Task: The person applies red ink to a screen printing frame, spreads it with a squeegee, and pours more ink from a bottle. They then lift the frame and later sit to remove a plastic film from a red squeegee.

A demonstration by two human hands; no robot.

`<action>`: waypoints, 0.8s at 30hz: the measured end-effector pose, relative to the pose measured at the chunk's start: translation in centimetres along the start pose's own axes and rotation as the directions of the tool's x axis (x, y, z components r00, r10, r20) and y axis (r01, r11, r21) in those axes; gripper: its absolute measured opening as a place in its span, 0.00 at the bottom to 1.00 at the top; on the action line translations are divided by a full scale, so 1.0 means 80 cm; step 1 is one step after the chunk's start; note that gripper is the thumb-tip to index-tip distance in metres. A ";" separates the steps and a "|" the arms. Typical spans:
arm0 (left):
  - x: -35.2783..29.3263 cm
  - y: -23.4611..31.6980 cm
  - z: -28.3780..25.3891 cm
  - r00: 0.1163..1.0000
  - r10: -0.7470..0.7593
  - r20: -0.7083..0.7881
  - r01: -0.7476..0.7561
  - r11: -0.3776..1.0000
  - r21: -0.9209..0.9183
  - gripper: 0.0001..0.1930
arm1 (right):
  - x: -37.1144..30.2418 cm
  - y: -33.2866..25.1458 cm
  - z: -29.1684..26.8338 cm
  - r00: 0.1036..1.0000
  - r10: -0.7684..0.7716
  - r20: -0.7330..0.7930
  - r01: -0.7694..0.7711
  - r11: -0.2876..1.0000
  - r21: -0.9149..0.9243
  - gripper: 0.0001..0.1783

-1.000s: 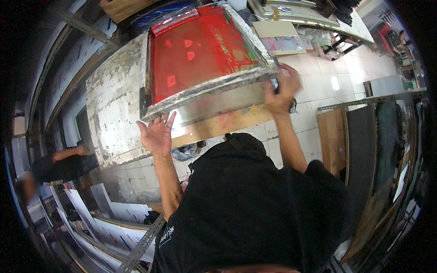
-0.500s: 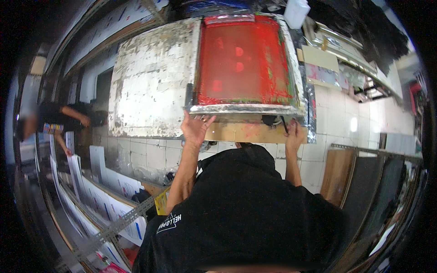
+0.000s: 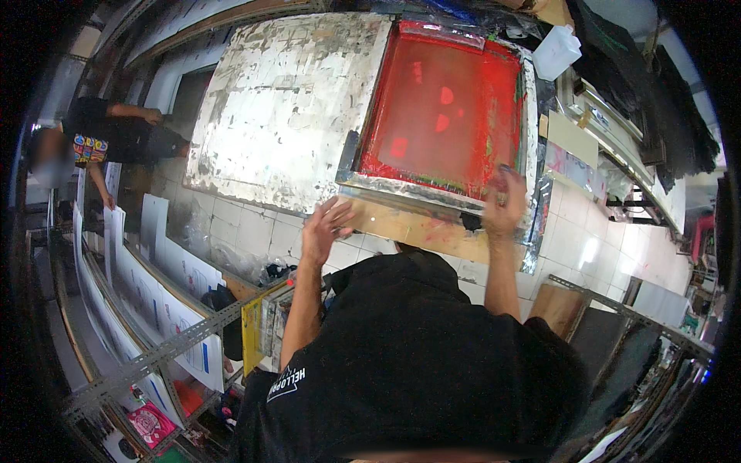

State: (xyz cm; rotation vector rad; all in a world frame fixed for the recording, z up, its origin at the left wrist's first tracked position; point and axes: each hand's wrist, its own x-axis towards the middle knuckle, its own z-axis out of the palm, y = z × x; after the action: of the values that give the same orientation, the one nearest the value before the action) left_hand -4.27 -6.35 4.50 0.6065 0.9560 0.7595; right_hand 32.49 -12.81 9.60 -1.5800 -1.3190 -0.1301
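A screen-printing frame (image 3: 432, 191) with red-coated mesh (image 3: 444, 108) lies on the worktable in front of me; a few paler shapes show in the mesh. My left hand (image 3: 328, 229) hovers by the frame's near left corner, its fingers spread and nothing in them. Over the frame's near right corner is my right hand (image 3: 505, 202). Its fingers are bent and smeared by motion, so whether it holds anything is unclear. Between my hands and below the frame runs a tan board edge (image 3: 409, 224) with reddish stains. A small dark piece (image 3: 471, 221) sits near my right wrist.
A scuffed white board (image 3: 278, 108) takes up the table's left half. A white plastic jug (image 3: 557, 52) stands beyond the frame's far right corner. Upright white panels (image 3: 174, 289) fill a metal rack (image 3: 162, 351) at left, where another person (image 3: 116, 131) stands. Dark boards (image 3: 598, 339) lean at right.
My left hand has come off the frame's near edge, toward me. The right hand has moved up from the table's front edge onto the frame's corner. The whole view has turned somewhat.
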 end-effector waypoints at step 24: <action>-0.362 -0.423 -0.229 0.437 -0.358 -0.825 0.576 0.816 -0.049 0.17 | -0.052 -0.112 0.205 0.735 -0.461 0.498 0.209 0.852 0.480 0.11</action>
State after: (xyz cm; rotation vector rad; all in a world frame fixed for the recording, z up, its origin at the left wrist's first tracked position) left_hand -20.91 -47.25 -14.87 0.1139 2.0220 0.3639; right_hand 15.84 -4.67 4.80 -1.0315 -1.9893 0.4328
